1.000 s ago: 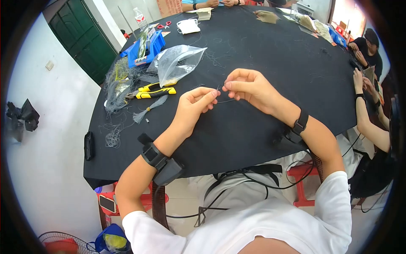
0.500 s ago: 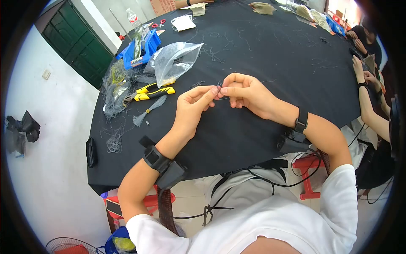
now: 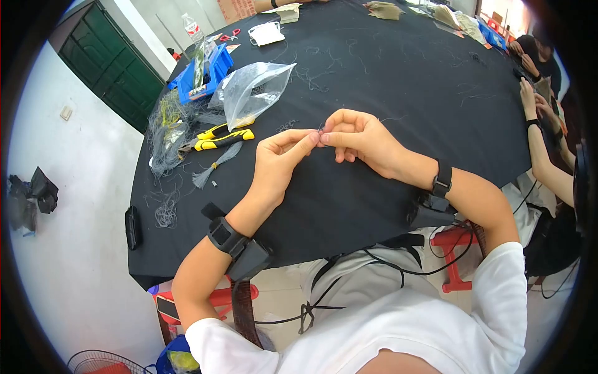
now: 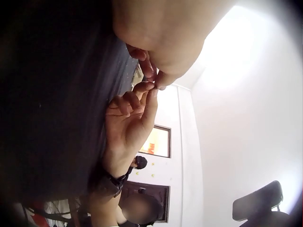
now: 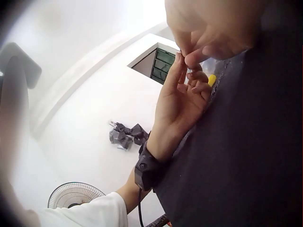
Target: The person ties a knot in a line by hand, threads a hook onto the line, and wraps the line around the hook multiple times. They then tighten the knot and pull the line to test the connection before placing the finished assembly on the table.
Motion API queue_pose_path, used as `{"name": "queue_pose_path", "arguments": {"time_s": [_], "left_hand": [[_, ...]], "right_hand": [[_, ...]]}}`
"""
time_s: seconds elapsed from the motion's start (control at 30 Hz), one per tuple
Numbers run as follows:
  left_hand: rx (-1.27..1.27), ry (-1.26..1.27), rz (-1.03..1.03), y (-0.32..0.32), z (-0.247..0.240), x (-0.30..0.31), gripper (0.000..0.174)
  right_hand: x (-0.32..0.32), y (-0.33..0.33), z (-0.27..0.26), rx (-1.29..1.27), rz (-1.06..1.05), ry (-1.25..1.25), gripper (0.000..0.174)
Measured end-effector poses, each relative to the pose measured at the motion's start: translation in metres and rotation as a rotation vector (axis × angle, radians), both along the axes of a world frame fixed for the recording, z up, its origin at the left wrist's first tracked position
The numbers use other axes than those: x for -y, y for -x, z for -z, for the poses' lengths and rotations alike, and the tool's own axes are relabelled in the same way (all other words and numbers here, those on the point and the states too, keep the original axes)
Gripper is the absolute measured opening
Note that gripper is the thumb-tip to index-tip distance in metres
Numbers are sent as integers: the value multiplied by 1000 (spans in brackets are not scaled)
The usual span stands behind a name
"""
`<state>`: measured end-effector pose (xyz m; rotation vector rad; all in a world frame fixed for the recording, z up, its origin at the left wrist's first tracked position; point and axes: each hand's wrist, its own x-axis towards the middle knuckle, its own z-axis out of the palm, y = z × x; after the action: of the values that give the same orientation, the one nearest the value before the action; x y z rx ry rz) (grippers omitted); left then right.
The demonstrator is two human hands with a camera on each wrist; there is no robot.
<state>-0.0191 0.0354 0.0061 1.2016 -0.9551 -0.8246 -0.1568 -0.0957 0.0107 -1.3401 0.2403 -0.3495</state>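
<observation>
Thin strand (image 3: pixel 321 127), one: between the meeting fingertips, over the black-covered counter (image 3: pixel 374 199); long axis unclear. Left hand (image 3: pixel 277 161), right hand (image 3: pixel 364 140): both pinching it, equally near.

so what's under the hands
In the head view, black tablecloth shows around and below the left hand and right hand; whatever they cover can't be seen.

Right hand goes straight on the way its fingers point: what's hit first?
Most likely the left hand. In the head view its fingertips lie right ahead of the right hand; whether they touch is unclear.
</observation>
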Motion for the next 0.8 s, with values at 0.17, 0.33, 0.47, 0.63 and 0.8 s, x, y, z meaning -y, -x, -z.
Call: {"name": "queue_pose_path", "arguments": {"time_s": [0.17,0.33,0.47,0.63,0.8], "left_hand": [[23,-16,-10,0,0,0,17],[27,-35,9,3,0,1,16],[38,-39,15,0,1,0,16],[53,-52,24,-1,1,0,15],[98,-39,33,-2,2,0,14]], "right_hand": [[0,-2,0,-11,53,16,16],[-3,0,-2,75,19,146,20],[-1,-1,1,80,35,243,18],[-2,0,-2,74,61,275,16],[0,-1,0,107,55,353,15]]}}
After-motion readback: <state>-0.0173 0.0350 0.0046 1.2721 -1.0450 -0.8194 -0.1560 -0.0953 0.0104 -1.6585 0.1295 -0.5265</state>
